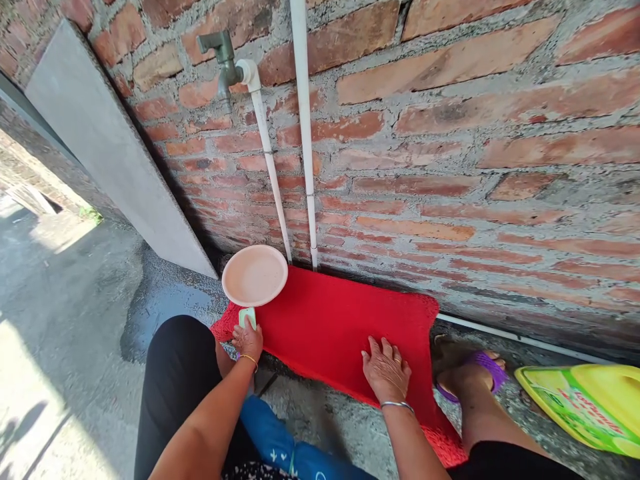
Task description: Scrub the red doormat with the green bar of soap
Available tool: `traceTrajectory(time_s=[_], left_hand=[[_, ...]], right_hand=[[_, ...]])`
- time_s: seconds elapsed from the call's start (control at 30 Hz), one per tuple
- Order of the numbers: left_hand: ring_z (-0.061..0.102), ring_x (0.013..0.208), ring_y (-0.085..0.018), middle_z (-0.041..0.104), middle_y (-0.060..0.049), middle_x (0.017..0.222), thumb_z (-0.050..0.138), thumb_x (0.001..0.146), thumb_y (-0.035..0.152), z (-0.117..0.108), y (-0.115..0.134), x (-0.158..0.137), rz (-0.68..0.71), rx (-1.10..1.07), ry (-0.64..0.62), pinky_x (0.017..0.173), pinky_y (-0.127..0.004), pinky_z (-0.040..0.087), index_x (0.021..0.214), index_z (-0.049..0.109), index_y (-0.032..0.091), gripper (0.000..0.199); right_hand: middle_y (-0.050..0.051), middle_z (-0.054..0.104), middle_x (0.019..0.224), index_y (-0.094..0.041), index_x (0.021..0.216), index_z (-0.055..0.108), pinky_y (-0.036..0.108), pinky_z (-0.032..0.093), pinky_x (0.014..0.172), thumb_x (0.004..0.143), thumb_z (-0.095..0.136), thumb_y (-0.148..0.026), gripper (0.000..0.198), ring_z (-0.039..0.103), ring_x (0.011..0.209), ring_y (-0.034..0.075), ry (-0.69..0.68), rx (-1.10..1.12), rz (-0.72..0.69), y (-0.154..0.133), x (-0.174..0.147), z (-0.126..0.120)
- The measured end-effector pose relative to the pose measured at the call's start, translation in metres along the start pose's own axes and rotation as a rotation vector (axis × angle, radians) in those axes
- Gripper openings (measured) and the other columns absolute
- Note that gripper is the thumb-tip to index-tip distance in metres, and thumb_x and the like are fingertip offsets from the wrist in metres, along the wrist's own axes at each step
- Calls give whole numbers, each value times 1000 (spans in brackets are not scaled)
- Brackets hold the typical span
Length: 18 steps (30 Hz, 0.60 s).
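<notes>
A red cloth [335, 320] with bumpy, textured ends is spread over a long, low support, whose form is hidden beneath it. My left hand [249, 340] is at the cloth's left front edge, its fingers closed around a pale green block [247, 317] that looks like a bar of soap. Just beyond that hand, a pale pink basin [255, 275] rests at the left end of the cloth. My right hand [387, 372] lies palm down on the right part of the cloth, fingers spread, with nothing in it.
Against the brick wall [430, 160] run white pipes [306, 147], one ending in a grey-green tap [226, 63] above the basin. A grey slab [115, 147] leans at the left, near wet concrete [165, 300]. A yellow-green detergent bottle [585, 403] lies at the right, past my foot.
</notes>
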<state>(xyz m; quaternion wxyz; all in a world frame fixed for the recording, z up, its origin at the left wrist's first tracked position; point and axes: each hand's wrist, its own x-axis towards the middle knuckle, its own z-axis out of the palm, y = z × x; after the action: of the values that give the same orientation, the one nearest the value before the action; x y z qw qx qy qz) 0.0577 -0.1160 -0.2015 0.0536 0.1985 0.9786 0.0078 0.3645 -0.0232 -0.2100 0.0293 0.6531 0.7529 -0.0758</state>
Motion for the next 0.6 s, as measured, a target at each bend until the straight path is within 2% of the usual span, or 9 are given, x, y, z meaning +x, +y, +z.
traceTrajectory(time_s=[0.07,0.23,0.3,0.33,0.37,0.43,0.5,0.57,0.6], left_hand=[[58,111,-31,60,-16,120,51,94,40,9,6,-19,162,51,-7,88,-44,47,145,53,25,53],[54,118,-32,58,-14,130,60,88,46,55,13,-86,745,140,-47,100,-49,42,149,47,36,63],[52,121,-32,56,-13,134,61,86,49,69,14,-103,896,154,-113,102,-50,41,153,39,39,71],[52,121,-31,55,-13,135,62,85,51,71,14,-106,922,155,-132,102,-50,41,154,36,39,74],[52,121,-32,55,-13,135,62,85,52,70,14,-104,909,150,-132,101,-50,42,155,36,39,76],[54,116,-31,57,-13,129,62,85,52,57,12,-88,773,124,-94,98,-48,44,153,41,36,72],[57,110,-30,59,-14,120,58,89,48,37,7,-64,532,89,-50,91,-43,47,148,49,32,61],[59,106,-29,60,-15,116,50,94,43,18,1,-42,273,69,-43,85,-40,48,146,52,27,54],[59,105,-29,60,-15,115,47,96,42,12,-1,-36,191,65,-41,84,-39,48,146,52,25,53]], right_hand=[[16,52,149,-23,140,60,51,43,102,101,34,-28,48,47,135,33,3,-1,-1,0,0,1],[16,52,148,-24,139,61,52,42,102,100,33,-29,48,47,134,33,24,-6,-1,0,0,5],[15,53,147,-26,139,61,53,42,102,100,34,-29,47,48,134,33,25,-2,-1,0,0,6],[15,53,147,-26,138,62,53,42,102,100,34,-29,47,48,134,33,23,-1,-1,0,0,5],[15,53,147,-26,138,62,52,43,102,100,35,-29,47,48,134,33,18,-3,-1,1,0,5],[15,52,148,-25,139,61,51,43,103,100,35,-29,47,48,135,32,8,-7,1,1,0,3],[15,51,150,-23,141,60,50,43,103,100,35,-29,48,48,136,32,-5,-7,3,0,0,1],[16,51,150,-22,141,59,51,43,103,100,35,-28,48,47,136,32,-13,0,4,-1,0,-1],[16,51,150,-22,141,59,51,42,103,100,35,-28,48,47,136,32,-16,3,6,-1,-1,-2]])
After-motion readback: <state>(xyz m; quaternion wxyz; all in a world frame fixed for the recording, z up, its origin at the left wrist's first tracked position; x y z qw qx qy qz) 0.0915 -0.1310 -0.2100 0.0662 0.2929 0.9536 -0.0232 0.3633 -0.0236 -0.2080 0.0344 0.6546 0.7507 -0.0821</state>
